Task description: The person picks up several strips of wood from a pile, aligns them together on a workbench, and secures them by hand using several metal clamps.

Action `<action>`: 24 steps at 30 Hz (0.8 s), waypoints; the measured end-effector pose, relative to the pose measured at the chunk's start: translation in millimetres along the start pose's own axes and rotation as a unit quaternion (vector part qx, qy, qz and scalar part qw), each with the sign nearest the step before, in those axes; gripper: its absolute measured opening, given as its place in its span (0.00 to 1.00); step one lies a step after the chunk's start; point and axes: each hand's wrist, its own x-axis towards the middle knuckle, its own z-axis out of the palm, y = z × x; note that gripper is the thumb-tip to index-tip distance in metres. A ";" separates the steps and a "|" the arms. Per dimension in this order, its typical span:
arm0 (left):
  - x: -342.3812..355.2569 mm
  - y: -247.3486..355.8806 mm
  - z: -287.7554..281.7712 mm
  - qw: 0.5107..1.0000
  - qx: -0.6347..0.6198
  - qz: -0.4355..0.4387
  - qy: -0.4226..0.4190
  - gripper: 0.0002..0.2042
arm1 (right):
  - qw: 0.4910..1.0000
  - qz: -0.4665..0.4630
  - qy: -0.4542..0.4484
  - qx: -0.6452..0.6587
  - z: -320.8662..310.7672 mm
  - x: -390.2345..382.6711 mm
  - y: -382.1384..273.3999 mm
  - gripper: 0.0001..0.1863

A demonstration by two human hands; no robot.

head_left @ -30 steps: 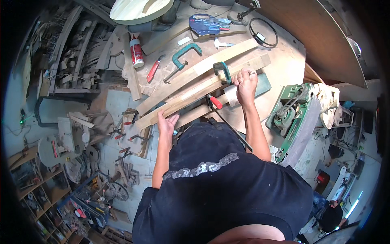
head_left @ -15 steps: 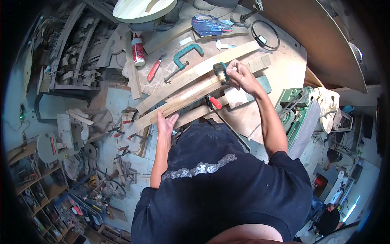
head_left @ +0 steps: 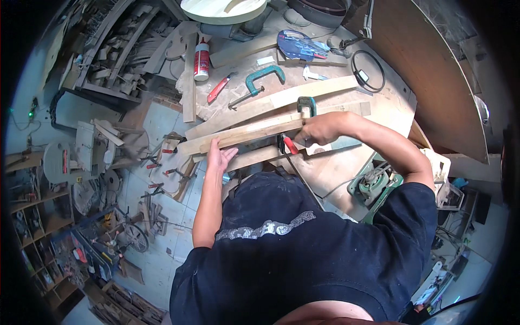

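Observation:
Two stacked wooden strips (head_left: 246, 132) lie slantwise across the bench in front of me. Under their left part is my left hand (head_left: 219, 158), palm up, its fingers stretched apart and one fingertip against the wood. A green G-clamp (head_left: 306, 103) sits around the strips farther right. Just below its frame my right hand (head_left: 324, 130) has its fingers curled in at the clamp; the clamp's screw is hidden behind them. Close to those fingers is a bar clamp with a red handle (head_left: 290, 145), set on a lower wooden piece (head_left: 254, 157).
Beyond the strips lie another board (head_left: 271, 104), a second green G-clamp (head_left: 262, 81), a red utility knife (head_left: 219, 89) and a red glue bottle (head_left: 201, 60). A black cable loop (head_left: 368, 70) is at the far right. A green machine (head_left: 374, 181) stands right of the bench.
My right hand has gone from the upper side of the G-clamp to its lower side, with the elbow swung outward. My left hand stays by the strips. The whole view has shifted slightly.

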 end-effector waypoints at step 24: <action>-1.9 7.7 7.2 0.999 0.021 -0.025 -0.025 0.34 | 0.361 -0.052 0.604 0.709 92.1 22.5 -50.3 0.19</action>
